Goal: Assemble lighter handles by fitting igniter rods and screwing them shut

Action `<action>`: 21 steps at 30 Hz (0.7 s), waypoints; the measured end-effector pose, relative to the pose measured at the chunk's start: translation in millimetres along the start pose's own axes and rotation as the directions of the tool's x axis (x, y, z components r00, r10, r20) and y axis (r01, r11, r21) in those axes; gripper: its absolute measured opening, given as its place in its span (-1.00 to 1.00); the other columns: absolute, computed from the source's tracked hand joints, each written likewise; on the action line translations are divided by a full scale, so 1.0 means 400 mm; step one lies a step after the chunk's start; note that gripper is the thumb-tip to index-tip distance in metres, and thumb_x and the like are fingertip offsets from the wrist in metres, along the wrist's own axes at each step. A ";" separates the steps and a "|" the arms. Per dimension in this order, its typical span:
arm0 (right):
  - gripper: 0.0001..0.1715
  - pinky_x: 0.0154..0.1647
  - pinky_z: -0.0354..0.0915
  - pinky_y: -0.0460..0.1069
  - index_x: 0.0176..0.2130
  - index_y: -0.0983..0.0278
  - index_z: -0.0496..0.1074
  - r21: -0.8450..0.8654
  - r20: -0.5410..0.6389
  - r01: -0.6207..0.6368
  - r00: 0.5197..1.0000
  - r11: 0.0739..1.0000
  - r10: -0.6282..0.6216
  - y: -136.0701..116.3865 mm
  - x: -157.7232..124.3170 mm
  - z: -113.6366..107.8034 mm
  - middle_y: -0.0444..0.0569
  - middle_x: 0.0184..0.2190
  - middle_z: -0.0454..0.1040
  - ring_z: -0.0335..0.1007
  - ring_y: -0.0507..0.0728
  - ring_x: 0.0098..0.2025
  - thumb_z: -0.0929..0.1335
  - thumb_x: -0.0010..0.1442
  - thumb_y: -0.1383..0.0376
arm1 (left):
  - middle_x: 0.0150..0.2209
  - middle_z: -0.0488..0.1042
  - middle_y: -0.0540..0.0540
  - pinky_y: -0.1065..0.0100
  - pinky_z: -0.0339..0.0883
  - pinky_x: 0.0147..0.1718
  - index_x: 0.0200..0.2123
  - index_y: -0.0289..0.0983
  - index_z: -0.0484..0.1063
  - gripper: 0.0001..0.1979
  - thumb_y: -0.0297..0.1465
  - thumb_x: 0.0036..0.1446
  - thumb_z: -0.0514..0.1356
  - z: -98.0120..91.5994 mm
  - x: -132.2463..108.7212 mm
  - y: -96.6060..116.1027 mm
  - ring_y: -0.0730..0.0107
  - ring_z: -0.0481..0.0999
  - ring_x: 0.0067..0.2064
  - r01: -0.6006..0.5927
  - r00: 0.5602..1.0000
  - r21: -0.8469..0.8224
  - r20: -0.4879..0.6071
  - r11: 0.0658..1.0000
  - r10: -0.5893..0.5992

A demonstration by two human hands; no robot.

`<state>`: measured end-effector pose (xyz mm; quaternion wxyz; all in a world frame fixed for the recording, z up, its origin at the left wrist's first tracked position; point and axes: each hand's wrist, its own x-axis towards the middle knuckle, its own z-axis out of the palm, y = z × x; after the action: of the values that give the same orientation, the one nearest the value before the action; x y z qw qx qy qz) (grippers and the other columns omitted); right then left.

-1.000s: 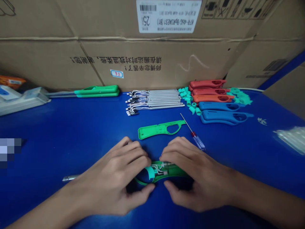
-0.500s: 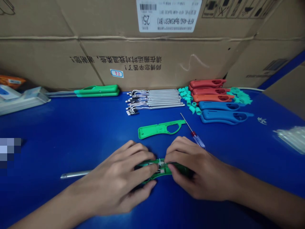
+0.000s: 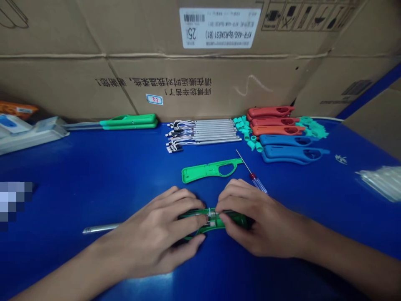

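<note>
Head view, and both hands meet low in the middle of the blue surface point(image 3: 94, 175). The green lighter body point(image 3: 230, 218) lies flat between them, long axis running left to right, its innards facing up with a small white fitting showing in the gap between the fingertips. Its metal tube point(image 3: 100, 228) pokes out to the left, passing under the left hand point(image 3: 156, 238) and out along the surface.

The left hand's grip is closed on the body's left end: fingers curled over the top, thumb tucked against the near edge. The right hand point(image 3: 260, 221) mirrors it, its grip closed on the right end, fingertips pressing down beside that white fitting, thumb underneath on the near side. The two sets of fingertips are almost touching, so neither hand is the nearer one; both are on the part.

Just beyond the hands lies the loose green shell half point(image 3: 209, 170), parallel to the held body and close to it. A small screwdriver point(image 3: 258, 183) rests beside the right knuckles, tip pointing away. Further back sit wired metal tubes point(image 3: 203, 131), red shells point(image 3: 272, 121), blue shells point(image 3: 291, 150), teal caps point(image 3: 247, 129) and two finished green lighters point(image 3: 128, 121), all against a cardboard box point(image 3: 188, 83).
</note>
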<state>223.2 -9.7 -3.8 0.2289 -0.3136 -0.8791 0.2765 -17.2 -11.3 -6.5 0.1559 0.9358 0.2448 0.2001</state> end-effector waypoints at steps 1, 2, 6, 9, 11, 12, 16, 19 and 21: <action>-0.85 -0.16 0.21 0.03 -0.31 0.35 0.45 0.002 0.001 0.002 1.000 1.000 -0.002 0.001 0.000 0.000 -0.03 -0.34 0.44 0.28 0.08 -0.24 0.28 0.24 0.47 | -0.11 0.53 -0.12 0.11 0.40 0.01 -0.03 -0.23 0.48 -0.77 -0.46 0.24 0.20 0.000 0.000 0.000 0.23 0.50 -0.07 0.001 1.000 0.002 0.000 1.000 -0.001; -0.85 -0.16 0.21 0.03 -0.31 0.35 0.45 0.001 0.003 0.003 1.000 1.000 -0.003 0.001 0.000 0.000 -0.03 -0.34 0.44 0.28 0.08 -0.24 0.28 0.24 0.47 | -0.11 0.53 -0.12 0.11 0.40 0.01 -0.04 -0.24 0.48 -0.77 -0.46 0.24 0.20 0.000 0.001 0.000 0.23 0.50 -0.07 0.002 1.000 0.005 0.000 1.000 -0.002; -0.84 -0.15 0.22 0.03 -0.30 0.36 0.45 -0.005 0.004 0.023 1.000 1.000 -0.023 0.003 0.000 -0.001 -0.02 -0.33 0.45 0.27 0.08 -0.24 0.27 0.24 0.47 | -0.13 0.54 -0.14 0.13 0.41 -0.02 -0.12 -0.28 0.48 -0.85 -0.45 0.23 0.20 0.000 0.003 0.002 0.22 0.50 -0.08 0.005 1.000 0.011 -0.001 1.000 -0.005; -0.83 -0.16 0.22 0.03 -0.31 0.36 0.45 -0.026 0.006 0.034 0.999 0.999 -0.034 0.003 0.001 -0.001 -0.01 -0.33 0.45 0.27 0.08 -0.25 0.27 0.24 0.47 | -0.14 0.54 -0.15 0.15 0.42 -0.05 -0.12 -0.29 0.46 -0.85 -0.45 0.22 0.20 -0.004 0.005 0.005 0.23 0.51 -0.10 0.012 1.000 0.012 -0.004 1.000 -0.012; -0.83 -0.16 0.22 0.03 -0.32 0.35 0.45 -0.044 0.010 0.030 1.000 0.999 -0.030 0.002 0.002 0.000 -0.02 -0.33 0.44 0.27 0.09 -0.24 0.27 0.23 0.47 | -0.13 0.55 -0.15 0.16 0.42 -0.04 -0.11 -0.29 0.45 -0.83 -0.45 0.22 0.20 -0.005 0.005 0.007 0.24 0.51 -0.11 0.020 1.000 0.016 -0.003 1.000 -0.020; -0.83 -0.16 0.22 0.04 -0.32 0.35 0.44 -0.050 0.011 0.025 1.000 0.998 -0.025 0.002 0.002 0.000 -0.02 -0.33 0.45 0.27 0.09 -0.24 0.27 0.22 0.48 | -0.13 0.55 -0.14 0.15 0.41 -0.03 -0.10 -0.29 0.44 -0.82 -0.45 0.21 0.20 -0.005 0.004 0.007 0.24 0.51 -0.11 0.021 1.000 0.020 -0.003 1.000 -0.021; -0.84 -0.14 0.24 0.04 -0.31 0.32 0.44 -0.057 0.008 0.022 1.000 0.998 -0.022 0.002 0.003 -0.002 -0.02 -0.32 0.45 0.28 0.10 -0.22 0.28 0.23 0.48 | -0.12 0.55 -0.14 0.11 0.39 -0.01 -0.06 -0.29 0.41 -0.79 -0.43 0.22 0.21 -0.003 0.000 0.005 0.22 0.52 -0.10 0.014 1.000 0.050 -0.004 0.999 -0.014; -0.83 -0.15 0.24 0.04 -0.29 0.33 0.44 -0.053 0.015 0.035 0.999 0.998 -0.034 0.000 0.002 -0.006 -0.02 -0.32 0.45 0.27 0.10 -0.23 0.26 0.24 0.48 | -0.12 0.55 -0.13 0.11 0.37 -0.01 -0.05 -0.27 0.41 -0.78 -0.43 0.23 0.20 -0.002 0.002 0.003 0.22 0.51 -0.12 0.013 1.000 0.068 -0.010 0.998 -0.012; -0.80 -0.14 0.24 0.05 -0.26 0.34 0.45 -0.050 0.039 0.043 0.998 0.998 -0.041 -0.003 0.001 -0.011 0.00 -0.30 0.45 0.27 0.11 -0.22 0.25 0.24 0.50 | -0.11 0.55 -0.13 0.12 0.37 -0.02 -0.04 -0.26 0.41 -0.77 -0.43 0.23 0.20 -0.003 0.004 0.002 0.23 0.51 -0.12 0.017 1.000 0.068 -0.003 0.998 -0.017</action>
<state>224.8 -8.7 0.4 0.2099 -0.2956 -0.8964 0.2550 -16.1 -10.9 -4.5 0.1256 0.9382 0.2596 0.1915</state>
